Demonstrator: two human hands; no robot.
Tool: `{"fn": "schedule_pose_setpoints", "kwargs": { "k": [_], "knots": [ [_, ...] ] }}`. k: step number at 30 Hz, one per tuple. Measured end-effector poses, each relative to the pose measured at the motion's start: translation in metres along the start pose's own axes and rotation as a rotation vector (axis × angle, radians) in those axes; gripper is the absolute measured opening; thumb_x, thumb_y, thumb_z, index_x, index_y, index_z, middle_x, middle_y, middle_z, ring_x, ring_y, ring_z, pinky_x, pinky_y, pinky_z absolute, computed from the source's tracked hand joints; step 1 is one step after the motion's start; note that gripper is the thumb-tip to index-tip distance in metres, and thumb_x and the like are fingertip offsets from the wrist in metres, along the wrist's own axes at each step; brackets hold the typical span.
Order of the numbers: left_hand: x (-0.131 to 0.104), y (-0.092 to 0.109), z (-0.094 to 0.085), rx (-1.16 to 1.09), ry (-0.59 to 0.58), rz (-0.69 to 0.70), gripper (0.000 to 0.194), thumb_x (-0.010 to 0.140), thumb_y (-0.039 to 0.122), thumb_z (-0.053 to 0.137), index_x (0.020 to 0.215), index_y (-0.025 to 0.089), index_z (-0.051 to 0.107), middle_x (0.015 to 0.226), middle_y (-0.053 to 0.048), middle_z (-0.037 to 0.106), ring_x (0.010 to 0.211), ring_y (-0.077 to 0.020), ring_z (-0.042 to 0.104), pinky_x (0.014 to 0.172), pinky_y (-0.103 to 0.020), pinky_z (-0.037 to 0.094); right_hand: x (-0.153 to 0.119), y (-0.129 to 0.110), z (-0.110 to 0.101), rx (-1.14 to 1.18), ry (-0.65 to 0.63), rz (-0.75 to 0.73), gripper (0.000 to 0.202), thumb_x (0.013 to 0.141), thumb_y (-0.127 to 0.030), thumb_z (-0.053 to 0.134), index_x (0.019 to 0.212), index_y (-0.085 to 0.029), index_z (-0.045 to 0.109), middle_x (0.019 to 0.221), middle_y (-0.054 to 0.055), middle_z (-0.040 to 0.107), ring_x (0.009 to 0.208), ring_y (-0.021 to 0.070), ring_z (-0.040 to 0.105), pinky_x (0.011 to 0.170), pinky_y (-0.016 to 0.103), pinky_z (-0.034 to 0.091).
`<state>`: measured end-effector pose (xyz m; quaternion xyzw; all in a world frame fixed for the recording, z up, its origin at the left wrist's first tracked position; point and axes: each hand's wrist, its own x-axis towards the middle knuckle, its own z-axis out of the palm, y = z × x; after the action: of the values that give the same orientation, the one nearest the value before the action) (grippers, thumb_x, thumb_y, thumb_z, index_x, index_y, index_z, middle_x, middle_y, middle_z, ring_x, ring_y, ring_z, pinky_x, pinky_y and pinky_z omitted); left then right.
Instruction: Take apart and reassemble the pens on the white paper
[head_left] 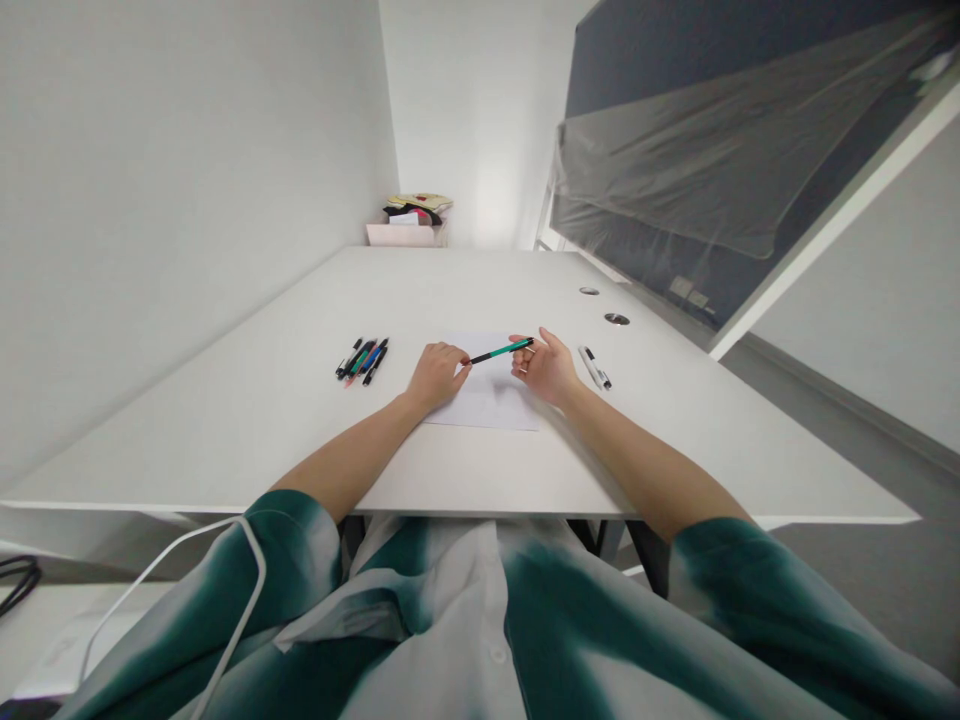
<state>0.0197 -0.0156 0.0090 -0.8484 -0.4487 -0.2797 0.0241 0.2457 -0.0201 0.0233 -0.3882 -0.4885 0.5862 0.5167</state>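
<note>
A green pen with black ends is held in the air, tilted up toward the right. My left hand pinches its lower black end between thumb and fingertips. At the raised end is my right hand, palm turned up, with its fingers loosely curled and the thumb apart from them. That end crosses in front of the right fingers; whether they touch it I cannot tell. Beneath both hands lies a white sheet of paper, partly covered by them.
Several pens in black, green, blue and red lie bunched on the white table at left. White pens with black parts lie to the right. Farther back are round metal table fittings and a filled box. A plastic-draped dark panel stands along the right.
</note>
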Motion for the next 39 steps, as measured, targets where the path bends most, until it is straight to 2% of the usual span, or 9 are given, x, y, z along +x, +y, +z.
{"fn": "schedule_pose_setpoints", "kwargs": {
  "k": [2,7,11,17,25,33,39],
  "knots": [
    [0.0,0.002,0.001,-0.013,-0.017,0.019,0.022,0.092,0.03,0.049,0.096,0.017,0.066,0.1,-0.01,0.07,0.103,-0.0264,0.058,0.097,-0.044,0.037,0.001,0.004,0.004,-0.068,-0.005,-0.022,0.047,0.082,-0.06,0.048,0.097,-0.019,0.065,0.065,0.002,0.059,0.067,0.0184,0.058,0.067,0.032,0.047],
    [0.0,0.008,0.002,-0.067,-0.085,0.089,0.024,0.093,0.033,0.048,0.102,0.02,0.066,0.106,-0.009,0.07,0.106,-0.0256,0.057,0.099,-0.044,0.037,0.003,0.021,0.015,-0.232,-0.063,-0.054,0.038,0.069,-0.05,0.068,0.09,-0.018,0.067,0.07,0.002,0.065,0.065,0.0142,0.058,0.063,0.027,0.044],
    [-0.001,0.0,0.004,-0.061,-0.12,0.03,0.027,0.087,0.035,0.056,0.108,0.019,0.065,0.114,-0.01,0.067,0.11,-0.0262,0.056,0.1,-0.043,0.04,0.006,0.028,0.014,-0.318,-0.023,-0.103,0.035,0.071,-0.05,0.064,0.086,-0.019,0.067,0.078,0.005,0.07,0.072,0.0157,0.061,0.067,0.028,0.046],
    [-0.005,-0.015,0.01,-0.018,-0.276,-0.064,0.044,0.081,0.049,0.061,0.113,0.018,0.064,0.129,-0.013,0.059,0.124,-0.0299,0.051,0.108,-0.043,0.038,0.011,0.035,0.01,-0.548,0.118,-0.223,0.02,0.068,-0.04,0.063,0.071,-0.021,0.059,0.064,-0.001,0.063,0.061,0.0145,0.054,0.06,0.028,0.042],
    [-0.005,-0.009,0.007,0.011,-0.295,-0.098,0.049,0.082,0.054,0.058,0.115,0.018,0.063,0.129,-0.014,0.06,0.12,-0.0313,0.055,0.104,-0.044,0.041,0.009,0.038,0.013,-0.717,0.099,-0.234,0.013,0.074,-0.031,0.058,0.067,-0.021,0.056,0.059,-0.001,0.064,0.057,0.014,0.056,0.059,0.027,0.042],
    [-0.005,-0.012,0.009,0.001,-0.288,-0.101,0.046,0.082,0.053,0.059,0.114,0.019,0.063,0.128,-0.013,0.06,0.119,-0.031,0.055,0.104,-0.044,0.042,0.009,0.039,0.014,-0.717,0.026,-0.247,0.013,0.073,-0.03,0.058,0.064,-0.021,0.056,0.058,-0.002,0.063,0.057,0.0141,0.055,0.057,0.026,0.042],
    [-0.005,-0.012,0.009,-0.004,-0.295,-0.102,0.047,0.082,0.052,0.059,0.115,0.019,0.063,0.129,-0.013,0.06,0.12,-0.0311,0.055,0.105,-0.044,0.041,0.009,0.039,0.014,-0.725,0.057,-0.263,0.014,0.073,-0.03,0.057,0.062,-0.021,0.054,0.058,-0.001,0.062,0.057,0.0148,0.055,0.058,0.028,0.042]
  ]
}}
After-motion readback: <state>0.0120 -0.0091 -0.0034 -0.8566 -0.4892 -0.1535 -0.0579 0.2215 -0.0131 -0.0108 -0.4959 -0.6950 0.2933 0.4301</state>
